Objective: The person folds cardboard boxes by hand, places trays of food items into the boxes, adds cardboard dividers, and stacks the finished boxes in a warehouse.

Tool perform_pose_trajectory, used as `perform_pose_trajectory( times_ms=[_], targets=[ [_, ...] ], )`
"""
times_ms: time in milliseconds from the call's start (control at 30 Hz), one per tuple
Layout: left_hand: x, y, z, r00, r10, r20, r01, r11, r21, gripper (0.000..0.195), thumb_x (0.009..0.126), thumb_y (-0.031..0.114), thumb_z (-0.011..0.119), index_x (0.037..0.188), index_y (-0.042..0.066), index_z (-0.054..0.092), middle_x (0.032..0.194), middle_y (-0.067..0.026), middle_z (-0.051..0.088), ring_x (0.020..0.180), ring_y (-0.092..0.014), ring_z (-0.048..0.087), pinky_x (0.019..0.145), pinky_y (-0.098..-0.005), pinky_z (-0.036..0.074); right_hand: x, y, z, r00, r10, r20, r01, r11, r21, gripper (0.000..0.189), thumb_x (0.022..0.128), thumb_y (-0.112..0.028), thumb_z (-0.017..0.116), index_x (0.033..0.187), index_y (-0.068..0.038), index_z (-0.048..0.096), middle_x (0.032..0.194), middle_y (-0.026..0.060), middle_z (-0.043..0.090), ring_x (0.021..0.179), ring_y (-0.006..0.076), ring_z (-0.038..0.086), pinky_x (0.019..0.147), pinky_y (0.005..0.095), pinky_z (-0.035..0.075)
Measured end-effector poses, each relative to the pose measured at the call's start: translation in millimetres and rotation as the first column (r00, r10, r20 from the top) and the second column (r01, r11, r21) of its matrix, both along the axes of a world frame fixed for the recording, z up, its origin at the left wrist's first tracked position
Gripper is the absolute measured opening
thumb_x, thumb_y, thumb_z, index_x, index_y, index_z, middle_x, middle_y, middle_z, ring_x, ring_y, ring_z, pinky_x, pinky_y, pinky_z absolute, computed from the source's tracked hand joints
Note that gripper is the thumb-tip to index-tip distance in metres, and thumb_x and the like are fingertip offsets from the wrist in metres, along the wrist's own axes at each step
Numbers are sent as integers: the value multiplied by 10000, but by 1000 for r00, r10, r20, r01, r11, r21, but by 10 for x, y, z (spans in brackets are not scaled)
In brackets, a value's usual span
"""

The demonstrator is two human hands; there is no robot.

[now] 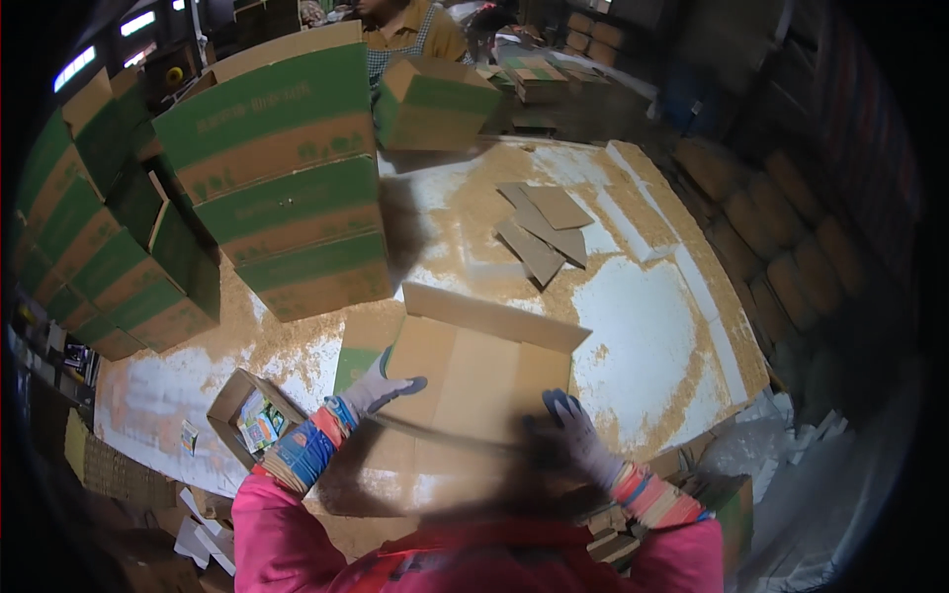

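Note:
An open cardboard box (474, 370) lies in front of me with its plain brown inside facing up. Its far flap (493, 317) stands raised. My left hand (382, 387), in a pale glove with dark coated fingertips, grips the left side, thumb inside and fingers outside. At the right near corner, my right hand (582, 430), gloved alike, holds the box edge; its thumb is blurred in shadow. The near flap (445, 474) reaches toward my body and is partly blurred. Under the box's left side shows a piece of green-printed cardboard (356, 363).
Green-and-brown cartons (296, 185) are stacked at the left back, with more cartons (118, 252) beyond. A small box of printed cards (256, 419) sits by my left forearm. Loose cardboard pieces (545, 230) lie on the worn white table (637, 319). Opposite, a person (419, 33) stands behind a carton (437, 104).

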State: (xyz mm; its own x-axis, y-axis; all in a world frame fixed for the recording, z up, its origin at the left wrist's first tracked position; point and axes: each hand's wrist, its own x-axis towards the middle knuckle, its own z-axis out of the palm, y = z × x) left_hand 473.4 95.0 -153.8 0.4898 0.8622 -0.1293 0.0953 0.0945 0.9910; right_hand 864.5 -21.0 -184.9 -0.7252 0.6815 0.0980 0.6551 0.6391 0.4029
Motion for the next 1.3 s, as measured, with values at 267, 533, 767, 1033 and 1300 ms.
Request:
perform_pose_trajectory(
  times_ms=[267, 533, 767, 1033, 1300],
  targets=[
    [-194, -158, -1449, 723, 651, 233, -618, 759, -202, 402, 975, 343, 436, 1180, 14, 544, 1131, -123, 593, 1053, -181, 549, 910, -310, 442, -41, -374, -605, 359, -573, -737, -51, 776, -628, 814, 818, -343, 640, 1452, -133, 174, 1326, 162, 404, 1187, 313, 403, 1015, 504, 353],
    [662, 385, 866, 774, 493, 398, -184, 775, -605, 454, 987, 358, 434, 1298, 30, 468, 1249, -71, 544, 1081, -135, 520, 929, -283, 430, 1038, 824, -571, -134, -627, -767, -102, 779, -619, 632, 863, -223, 563, 1374, 5, 270, 1291, 188, 461, 1176, 282, 452, 974, 423, 418],
    [584, 1359, 3205, 853, 273, 444, -372, 915, 154, 433, 934, 337, 497, 1253, 44, 512, 1244, -109, 556, 1065, -261, 579, 903, -393, 473, 828, 2220, 1817, -338, -144, -930, -275, 960, -49, 465, 968, -318, 450, 1304, 3, 431, 1287, 106, 493, 1163, 193, 475, 984, 347, 396],
    [-489, 1703, 4930, 840, 200, 505, -415, 835, 360, 377, 929, 362, 514, 1182, 86, 554, 1133, -81, 605, 1031, -238, 585, 842, -396, 506, -530, 4264, 3608, -536, -287, -794, -728, 633, 263, 495, 976, -413, 426, 1283, -32, 503, 1293, 48, 527, 1172, 168, 494, 1014, 333, 382],
    [-2334, 1694, 4039, 796, 426, 430, -605, 550, 576, 507, 901, 353, 579, 1316, 79, 483, 1223, -121, 560, 1157, -201, 519, 971, -337, 425, -1663, 4930, 3858, -391, -529, -753, -834, 550, 47, 579, 839, -446, 652, 1244, -49, 533, 1208, 81, 597, 1049, 217, 589, 907, 387, 491]
  ],
)
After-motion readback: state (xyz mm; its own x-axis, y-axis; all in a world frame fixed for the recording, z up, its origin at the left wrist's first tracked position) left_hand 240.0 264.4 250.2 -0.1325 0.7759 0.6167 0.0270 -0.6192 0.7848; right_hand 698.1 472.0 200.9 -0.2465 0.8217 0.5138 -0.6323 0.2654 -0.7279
